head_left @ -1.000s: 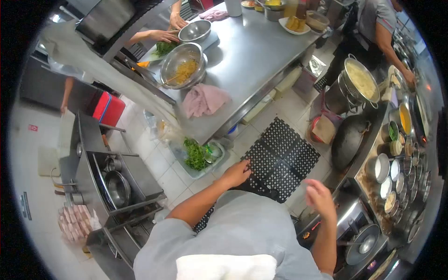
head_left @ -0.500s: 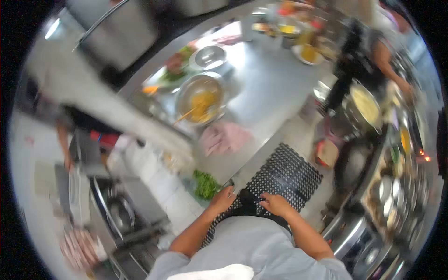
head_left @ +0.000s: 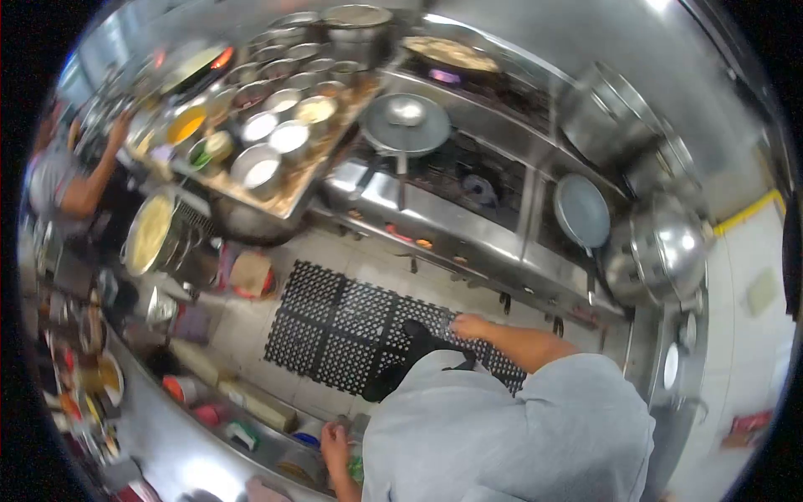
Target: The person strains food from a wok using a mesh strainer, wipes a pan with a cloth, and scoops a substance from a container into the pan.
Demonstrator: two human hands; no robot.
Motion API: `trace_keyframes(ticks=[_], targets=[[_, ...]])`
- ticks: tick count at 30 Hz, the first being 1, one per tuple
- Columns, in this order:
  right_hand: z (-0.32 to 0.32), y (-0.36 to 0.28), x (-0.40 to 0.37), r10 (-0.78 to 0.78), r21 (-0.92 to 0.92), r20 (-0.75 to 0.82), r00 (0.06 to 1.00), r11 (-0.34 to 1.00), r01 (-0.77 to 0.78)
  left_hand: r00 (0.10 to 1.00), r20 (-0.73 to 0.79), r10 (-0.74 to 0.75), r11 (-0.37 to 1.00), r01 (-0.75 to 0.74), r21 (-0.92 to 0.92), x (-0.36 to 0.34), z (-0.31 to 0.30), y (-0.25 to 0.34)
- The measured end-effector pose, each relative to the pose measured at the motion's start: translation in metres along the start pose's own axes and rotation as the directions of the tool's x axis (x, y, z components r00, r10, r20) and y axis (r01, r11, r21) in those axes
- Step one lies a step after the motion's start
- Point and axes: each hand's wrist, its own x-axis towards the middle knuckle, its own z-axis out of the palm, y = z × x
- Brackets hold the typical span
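Observation:
My left hand (head_left: 335, 443) hangs low beside my body, near the shelf under the steel counter (head_left: 180, 448). Its fingers look curled, but blur hides whether they close on anything. My right hand (head_left: 471, 327) is in front of my body, above the black perforated floor mat (head_left: 335, 326), with loosely bent fingers and nothing visible in it. Across from me is a steel stove (head_left: 452, 230). A grey wok (head_left: 406, 134) sits on it with a ladle (head_left: 406, 111) inside. A smaller grey pan (head_left: 582, 211) rests to the right.
Several metal containers (head_left: 256, 167) of ingredients crowd a tray left of the stove. A large pot (head_left: 153, 234) of pale food stands further left, near a co-worker (head_left: 71, 180). Big steel pots (head_left: 611, 113) stack at right. A red-rimmed container (head_left: 251, 274) sits beside the mat.
My view has swung from the prep counter round to the stove. My left hand has dropped to my side, away from the greens. My right hand remains in front of me.

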Motion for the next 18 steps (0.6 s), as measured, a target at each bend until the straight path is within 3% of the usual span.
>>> trace_keyframes(ticks=[1,2,3,4,6,7,8,9,10,11,12,13,14,16,17,18], targets=[[-0.03,0.046,-0.008,0.169,-0.109,0.072,0.983,0.981,-0.161,0.999,-0.02,-0.036,0.992,0.038,0.12,-0.01,0.004,0.043],[-0.05,0.088,-0.025,0.058,-0.394,0.123,0.991,0.919,-0.005,1.0,-0.001,-0.022,0.988,0.022,0.154,-0.005,0.009,0.047],[-0.06,0.129,-0.044,0.163,-0.446,0.11,0.98,0.89,-0.098,1.0,-0.012,-0.008,0.996,0.009,0.092,0.0,0.012,0.042],[-0.074,0.132,-0.086,-0.04,-0.816,0.2,0.979,0.546,0.189,1.0,-0.026,0.005,1.0,-0.004,0.025,0.006,0.018,0.043],[-0.079,0.219,-0.121,-0.057,-0.492,0.044,0.997,0.868,0.072,0.999,0.024,-0.021,0.999,0.021,0.036,0.02,0.04,0.055],[-0.085,0.237,-0.136,0.342,0.161,-0.028,0.939,0.929,-0.333,0.997,0.072,-0.039,0.999,0.039,-0.008,0.028,0.055,0.059],[-0.092,0.25,-0.151,0.64,0.714,0.178,0.748,0.439,-0.546,0.991,0.118,-0.055,0.997,0.061,-0.052,0.033,0.07,0.065],[-0.106,0.276,-0.153,0.634,0.725,0.186,0.75,0.427,-0.541,0.992,0.121,-0.048,0.998,0.053,-0.035,0.033,0.091,0.081],[-0.12,0.313,-0.154,0.341,0.926,0.124,0.932,0.298,-0.232,0.987,0.16,-0.013,1.0,0.015,-0.01,0.03,0.119,0.105],[-0.13,0.352,-0.155,0.055,0.998,-0.059,0.997,0.041,0.057,0.979,0.201,0.017,1.0,-0.021,0.016,0.027,0.148,0.13],[-0.138,0.378,-0.157,-0.16,0.921,-0.32,0.934,-0.284,0.267,0.967,0.253,0.011,0.996,-0.032,0.079,0.024,0.179,0.153],[-0.168,0.332,-0.171,0.228,0.898,-0.362,0.904,-0.174,0.403,0.954,0.301,0.002,0.989,-0.046,0.138,0.023,0.209,0.175],[-0.203,0.261,-0.192,0.581,0.904,-0.348,0.735,0.001,0.428,0.927,0.375,0.027,0.983,-0.093,0.159,0.027,0.234,0.184],[-0.241,0.272,-0.168,0.29,0.92,-0.384,0.877,0.036,0.391,0.881,0.472,0.026,0.964,-0.147,0.222,0.026,0.283,0.206],[-0.249,0.265,-0.172,0.283,0.925,-0.374,0.883,0.039,0.379,0.869,0.494,0.0,0.951,-0.153,0.268,0.02,0.307,0.218],[-0.262,0.247,-0.18,0.278,0.943,-0.321,0.905,0.011,0.332,0.841,0.536,0.07,0.915,-0.269,0.302,0.019,0.326,0.222]])
